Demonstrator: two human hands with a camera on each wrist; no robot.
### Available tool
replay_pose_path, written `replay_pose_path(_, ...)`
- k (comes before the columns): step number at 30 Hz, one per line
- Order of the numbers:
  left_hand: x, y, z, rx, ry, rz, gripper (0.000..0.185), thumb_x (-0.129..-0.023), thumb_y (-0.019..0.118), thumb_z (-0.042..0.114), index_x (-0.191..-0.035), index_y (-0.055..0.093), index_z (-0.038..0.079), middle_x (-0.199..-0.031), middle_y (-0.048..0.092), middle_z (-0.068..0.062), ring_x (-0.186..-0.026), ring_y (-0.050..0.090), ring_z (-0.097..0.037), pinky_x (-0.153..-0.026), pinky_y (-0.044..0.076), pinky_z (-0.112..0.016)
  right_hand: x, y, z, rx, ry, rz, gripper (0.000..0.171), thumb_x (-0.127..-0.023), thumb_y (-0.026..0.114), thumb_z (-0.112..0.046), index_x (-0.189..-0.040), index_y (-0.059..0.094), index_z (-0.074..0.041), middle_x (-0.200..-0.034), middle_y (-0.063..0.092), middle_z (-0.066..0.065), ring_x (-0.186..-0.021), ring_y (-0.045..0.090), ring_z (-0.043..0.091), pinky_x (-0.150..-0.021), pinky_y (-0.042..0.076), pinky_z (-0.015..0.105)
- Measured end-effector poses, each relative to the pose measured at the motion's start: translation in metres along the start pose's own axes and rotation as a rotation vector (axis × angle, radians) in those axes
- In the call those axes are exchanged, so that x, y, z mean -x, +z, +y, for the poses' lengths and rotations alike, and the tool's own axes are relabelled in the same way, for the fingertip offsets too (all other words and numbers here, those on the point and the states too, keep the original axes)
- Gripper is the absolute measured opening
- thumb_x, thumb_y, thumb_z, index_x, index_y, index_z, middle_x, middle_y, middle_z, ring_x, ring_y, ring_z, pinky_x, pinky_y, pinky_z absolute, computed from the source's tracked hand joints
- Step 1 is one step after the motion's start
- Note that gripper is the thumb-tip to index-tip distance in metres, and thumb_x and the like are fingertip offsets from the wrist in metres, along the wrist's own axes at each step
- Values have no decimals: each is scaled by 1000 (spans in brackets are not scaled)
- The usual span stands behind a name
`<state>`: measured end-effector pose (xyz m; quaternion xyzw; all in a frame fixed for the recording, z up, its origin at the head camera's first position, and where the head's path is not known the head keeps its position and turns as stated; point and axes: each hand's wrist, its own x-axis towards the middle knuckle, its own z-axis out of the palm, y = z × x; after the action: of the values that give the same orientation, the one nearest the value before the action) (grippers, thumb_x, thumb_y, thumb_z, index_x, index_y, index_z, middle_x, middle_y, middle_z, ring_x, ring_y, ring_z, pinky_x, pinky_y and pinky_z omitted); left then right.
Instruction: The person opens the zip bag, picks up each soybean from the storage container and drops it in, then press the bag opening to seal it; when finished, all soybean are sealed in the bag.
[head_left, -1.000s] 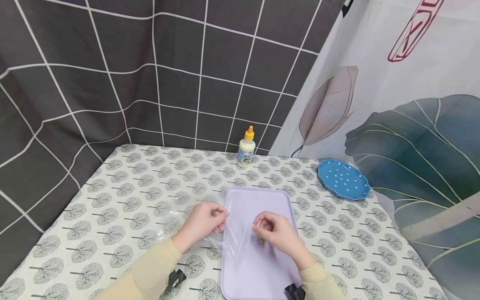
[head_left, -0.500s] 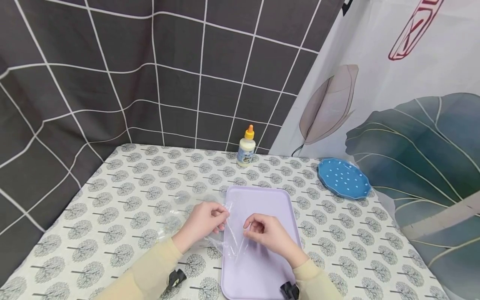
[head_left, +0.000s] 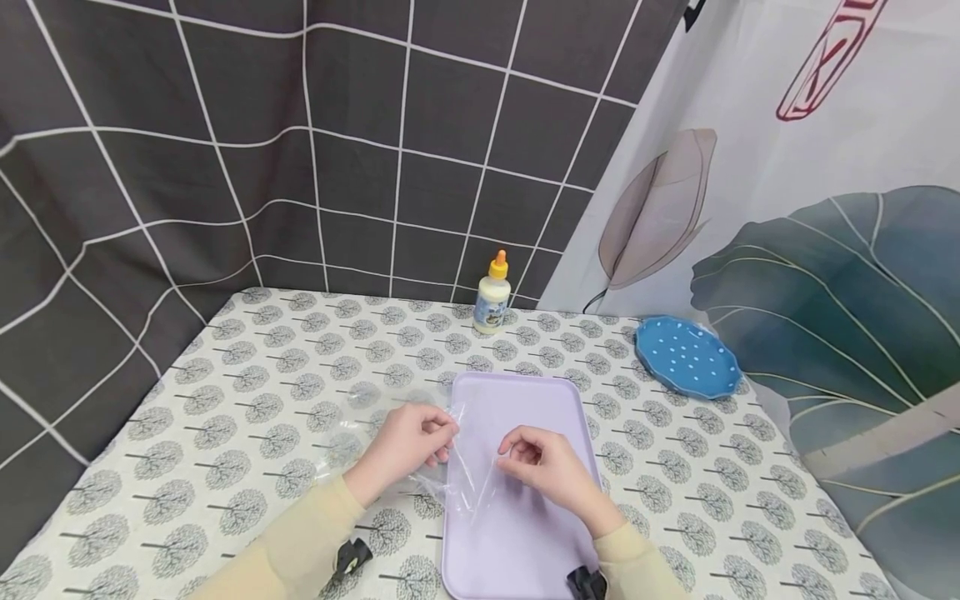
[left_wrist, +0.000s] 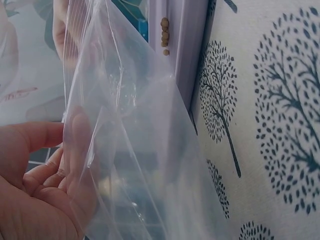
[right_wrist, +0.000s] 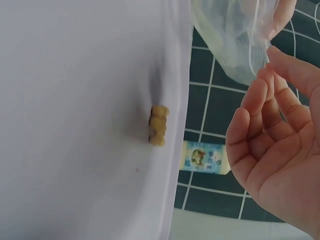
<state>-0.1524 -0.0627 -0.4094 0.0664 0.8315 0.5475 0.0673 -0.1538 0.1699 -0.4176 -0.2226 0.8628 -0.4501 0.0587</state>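
Note:
A clear plastic zip bag (left_wrist: pixel 130 125) hangs by its mouth between my two hands, its slack body spreading left over the tablecloth. My left hand (head_left: pixel 411 437) pinches one side of the mouth between thumb and fingers, at the tray's left edge. Over the tray, my right hand (head_left: pixel 551 471) pinches the opposite side with its thumb and index fingertips, so the mouth forms a V. Small round light-brown pieces (right_wrist: pixel 158 125) sit in a short row on the lilac tray (head_left: pixel 517 400); in the head view my right hand hides them.
A glue-type squeeze bottle (head_left: pixel 492 304) with a yellow cap and orange tip stands behind the tray. At the right back lies a blue plate (head_left: pixel 688 358) with white dots. A dark checked curtain (head_left: pixel 360 167) closes off the back of the table.
My right hand has shifted left toward the left hand, then slightly back right, with the bag's edge. The brown pieces under it have dropped out of the head view. My left hand stays put.

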Motion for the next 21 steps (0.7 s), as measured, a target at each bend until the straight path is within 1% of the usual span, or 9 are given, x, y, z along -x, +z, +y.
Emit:
replay_pose_path(5, -1, 0, 0, 1, -5, -4, 14, -89, 64, 12, -94, 67, 0, -68, 64, -2, -56, 62, -15, -50, 56, -23, 2, -7, 7, -25, 20, 15, 13, -81, 74, -17, -88, 65, -11, -69, 60, -4, -62, 53, 6, -57, 50, 21)
replay_pose_path(10, -2, 0, -1, 9, -6, -6, 14, -89, 63, 12, -95, 67, 0, -69, 64, -3, -57, 62, -15, -51, 56, -22, 4, -13, 15, -44, 42, 33, 13, -81, 74, -15, -87, 64, -9, -70, 59, -1, -61, 51, 7, -56, 48, 20)
replay_pose_path(14, -2, 1, -2, 7, -5, -7, 14, -89, 63, 12, -95, 67, 0, -68, 64, -3, -56, 62, -14, -51, 56, -22, 5, -15, 21, -33, 66, 32, 15, -80, 75, -16, -87, 64, -9, -70, 59, 0, -61, 52, 7, -55, 48, 19)
replay_pose_path(21, -1, 0, -2, 10, -6, -3, 14, -89, 63, 12, -95, 67, 0, -68, 64, -2, -58, 63, -18, -51, 56, -22, 6, -17, 26, -9, 109, 7, 14, -81, 74, -15, -88, 64, -8, -70, 58, -1, -58, 50, 7, -52, 45, 18)
